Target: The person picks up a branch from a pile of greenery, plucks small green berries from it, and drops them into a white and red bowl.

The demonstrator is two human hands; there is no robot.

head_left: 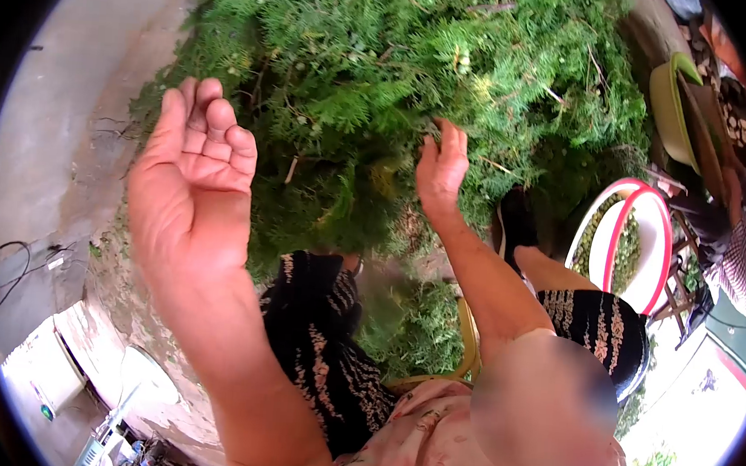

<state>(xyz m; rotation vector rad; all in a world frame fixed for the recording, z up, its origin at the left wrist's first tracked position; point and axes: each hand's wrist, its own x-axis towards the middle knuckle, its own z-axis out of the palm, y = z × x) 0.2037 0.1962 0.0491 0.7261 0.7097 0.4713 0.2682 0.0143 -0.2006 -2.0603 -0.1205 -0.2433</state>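
Note:
A big heap of green evergreen branches [357,70], with scale-like leaves and small pale cones, fills the upper middle of the head view. My left hand [196,167] is raised at the heap's left edge, palm towards me. Its fingers are loosely bent and apart, and nothing shows in them. At the near side of the heap, my right hand [443,169] reaches to the foliage with thumb and fingers drawn together. Whatever lies between those fingertips is too small to make out. More cut greenery [418,330] lies between my legs, in a yellow-rimmed container [471,337].
On the right stands a white basin with a red rim [664,251], with small green pieces in it. Beyond it is a yellow-green tub [672,115]. A grey wall [72,121] runs along the left, with a black cable [20,271] near its foot.

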